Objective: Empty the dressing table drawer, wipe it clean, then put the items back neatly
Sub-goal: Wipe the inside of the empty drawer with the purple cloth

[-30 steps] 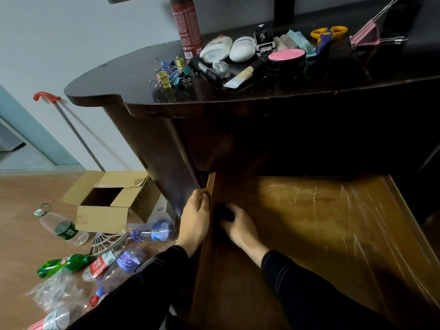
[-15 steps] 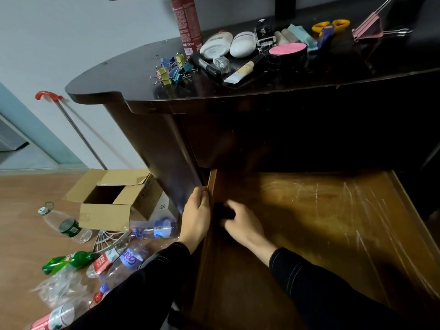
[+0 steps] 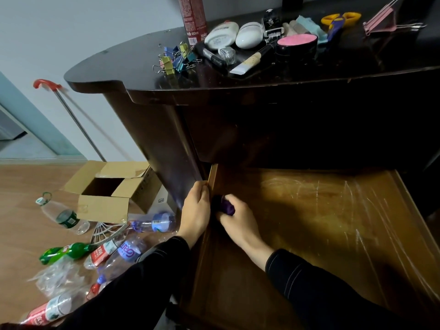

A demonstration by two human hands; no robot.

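Note:
The wooden drawer (image 3: 321,210) is pulled out with nothing lying in it except a dark purple cloth (image 3: 226,206). My right hand (image 3: 238,222) presses that bunched cloth against the drawer's bottom at the far left corner. My left hand (image 3: 196,210) grips the drawer's left side wall (image 3: 212,177) from outside. On the dark dressing table top (image 3: 123,72) lie the removed items: coloured binder clips (image 3: 175,59), a red spray can (image 3: 192,17), white bottles (image 3: 221,34), a pink-lidded jar (image 3: 297,44), a tube (image 3: 247,63), yellow scissors (image 3: 338,19) and a pink clip (image 3: 381,22).
On the floor to the left stand an open cardboard box (image 3: 107,189) and several plastic bottles (image 3: 62,215), with crumpled plastic (image 3: 54,275). A red-handled pole (image 3: 71,115) leans on the wall. The drawer bottom shows pale scratches (image 3: 333,194).
My right hand has shifted a little with the cloth at the drawer's left corner, and the purple cloth shows more. My left hand stays on the side wall.

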